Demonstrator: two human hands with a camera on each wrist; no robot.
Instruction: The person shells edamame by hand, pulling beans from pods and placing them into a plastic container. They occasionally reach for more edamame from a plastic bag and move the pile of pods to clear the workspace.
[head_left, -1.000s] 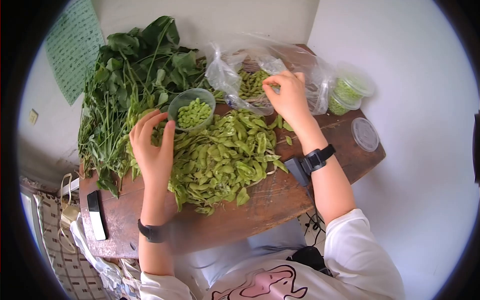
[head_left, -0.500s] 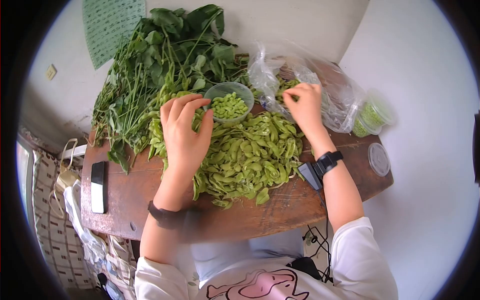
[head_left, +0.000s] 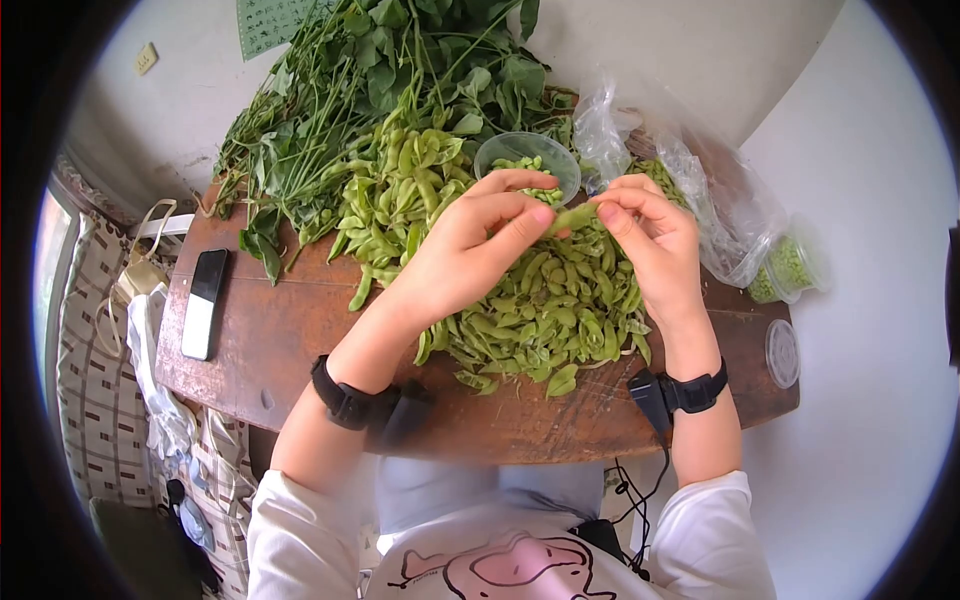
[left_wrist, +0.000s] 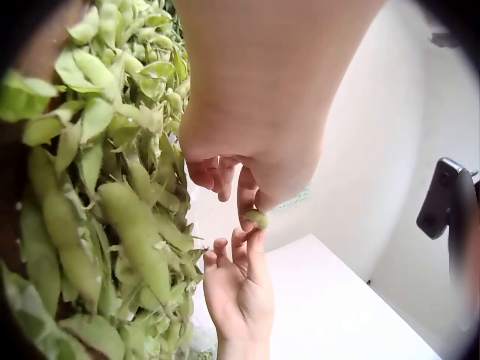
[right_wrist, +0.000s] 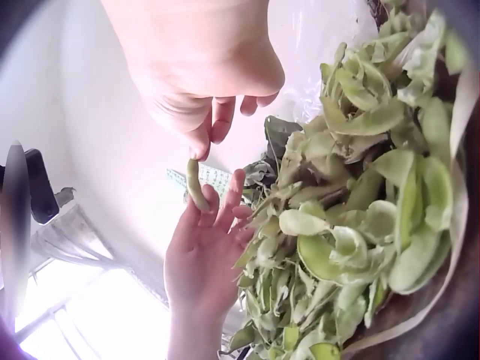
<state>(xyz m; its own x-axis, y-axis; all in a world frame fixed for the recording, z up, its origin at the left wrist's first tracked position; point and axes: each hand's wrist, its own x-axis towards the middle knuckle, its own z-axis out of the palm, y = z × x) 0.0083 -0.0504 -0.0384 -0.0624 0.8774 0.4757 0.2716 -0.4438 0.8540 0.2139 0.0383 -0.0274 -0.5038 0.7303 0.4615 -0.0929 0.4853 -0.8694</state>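
Note:
A green edamame pod [head_left: 573, 218] is stretched between both hands over the heap of pods [head_left: 540, 320]. My left hand [head_left: 470, 245] pinches its left end between thumb and fingers. At the other end, the thumb and fingers of my right hand [head_left: 660, 245] grip it. The right wrist view shows the pod [right_wrist: 194, 184] slim and slightly curved, spanning the two sets of fingertips. Just beyond the hands stands a clear plastic bowl [head_left: 545, 146] with shelled green beans inside, partly hidden by the left fingers.
Leafy stalks [head_left: 380, 80] fill the back left. A clear plastic bag [head_left: 735, 215] with pods lies at the back right, beside a tub of beans [head_left: 790, 265] and a round lid [head_left: 782, 353]. A phone [head_left: 205, 305] lies near the table's left edge.
My right hand has come away from the plastic bag and my left hand has moved right, so both now meet at one pod. The head view has shifted.

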